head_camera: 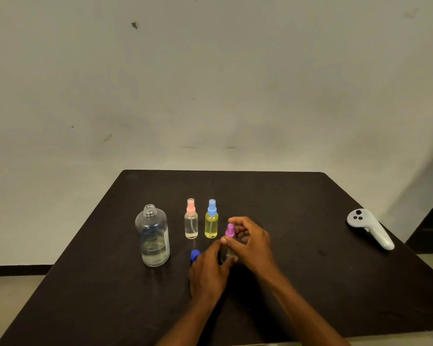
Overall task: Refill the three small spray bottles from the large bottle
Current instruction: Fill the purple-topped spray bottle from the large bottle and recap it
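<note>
The large clear bottle (pixel 154 239) stands uncapped on the left of the dark table (pixel 310 201), about a third full. Its blue cap (pixel 195 254) lies beside my left hand. Two small spray bottles stand upright behind: a clear one with a pink top (pixel 191 222) and a yellow one with a blue top (pixel 211 222). My left hand (pixel 210 268) grips the body of a third small spray bottle (pixel 226 254). Its purple spray top (pixel 230 230) is pinched by my right hand (pixel 250 242). Most of that bottle's body is hidden by my fingers.
A white handheld controller (pixel 370 227) lies near the table's right edge. A plain wall rises behind the table's far edge.
</note>
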